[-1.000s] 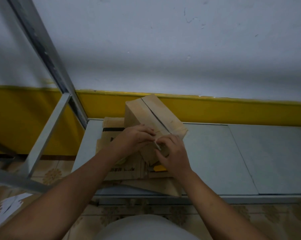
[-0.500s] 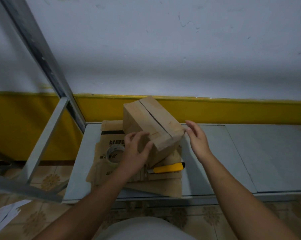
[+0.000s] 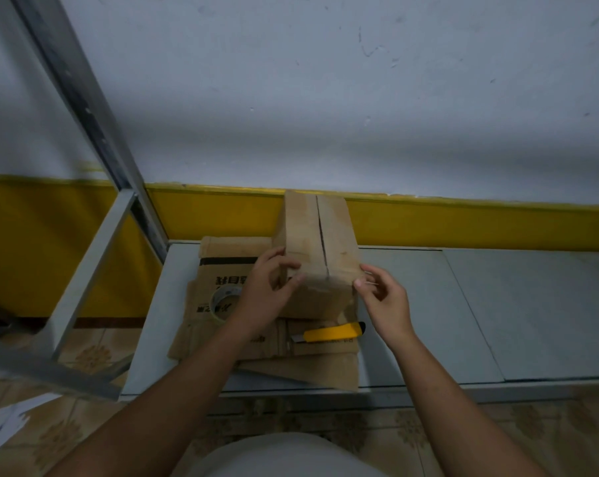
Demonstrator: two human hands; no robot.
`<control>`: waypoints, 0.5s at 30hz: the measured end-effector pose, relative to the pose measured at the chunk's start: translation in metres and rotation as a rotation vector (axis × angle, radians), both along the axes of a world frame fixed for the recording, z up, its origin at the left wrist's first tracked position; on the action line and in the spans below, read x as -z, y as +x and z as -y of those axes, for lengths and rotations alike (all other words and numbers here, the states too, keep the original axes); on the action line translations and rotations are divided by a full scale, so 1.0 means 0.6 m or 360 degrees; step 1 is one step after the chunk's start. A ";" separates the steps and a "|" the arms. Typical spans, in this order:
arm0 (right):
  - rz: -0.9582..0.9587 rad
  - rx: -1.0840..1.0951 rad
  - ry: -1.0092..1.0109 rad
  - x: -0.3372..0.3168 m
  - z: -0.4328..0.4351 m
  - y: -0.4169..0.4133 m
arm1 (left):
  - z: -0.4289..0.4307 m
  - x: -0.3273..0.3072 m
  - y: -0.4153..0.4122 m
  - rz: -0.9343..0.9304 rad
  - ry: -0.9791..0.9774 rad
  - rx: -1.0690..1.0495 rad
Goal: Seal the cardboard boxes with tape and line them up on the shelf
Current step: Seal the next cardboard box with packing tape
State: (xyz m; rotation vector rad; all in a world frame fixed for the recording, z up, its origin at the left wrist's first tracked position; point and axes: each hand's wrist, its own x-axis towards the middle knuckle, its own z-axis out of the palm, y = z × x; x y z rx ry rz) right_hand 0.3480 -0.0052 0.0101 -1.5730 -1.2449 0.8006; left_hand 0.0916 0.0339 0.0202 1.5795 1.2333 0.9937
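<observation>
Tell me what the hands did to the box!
The cardboard box got turned, so its seam now points straight away. The left hand grips its left corner; the right hand came back to its right corner. Tape roll and yellow utility knife stayed put.

Dim, bluish, flat light fills the view — a broad soft shadow darkens the wall (image 3: pixel 325 98) just above the yellow stripe (image 3: pixel 463 222). Wide-angle distortion slants the metal post (image 3: pixel 81 94) at the left edge, and detail is soft and smeared, most of all on the floor tiles (image 3: pixel 583 435) at the bottom.
</observation>
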 end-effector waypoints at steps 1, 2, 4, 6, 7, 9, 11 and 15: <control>0.0006 -0.0015 -0.0005 -0.001 0.000 -0.001 | -0.003 0.004 -0.007 0.0019 -0.0005 0.0026; 0.0007 -0.0029 -0.0005 -0.002 0.000 -0.002 | -0.006 0.007 -0.015 0.0029 -0.0006 0.0047; 0.0020 -0.0040 0.0004 -0.002 0.000 -0.006 | -0.012 0.013 -0.033 -0.0003 0.0001 0.0099; 0.0043 -0.0021 0.0024 0.001 0.001 -0.008 | -0.018 0.016 -0.046 -0.0033 0.0001 0.0176; 0.0046 0.0003 0.0034 0.004 0.001 -0.010 | -0.020 0.016 -0.053 -0.0034 0.0003 0.0210; 0.0036 0.0056 0.0050 0.009 0.003 -0.014 | -0.023 0.017 -0.060 -0.0032 0.0007 0.0226; 0.0003 0.0128 0.0053 0.012 0.004 -0.020 | -0.025 0.014 -0.060 -0.0028 -0.0012 0.0194; 0.0040 0.0325 0.0054 0.016 0.005 -0.037 | -0.023 0.003 -0.048 0.0045 -0.0086 -0.0071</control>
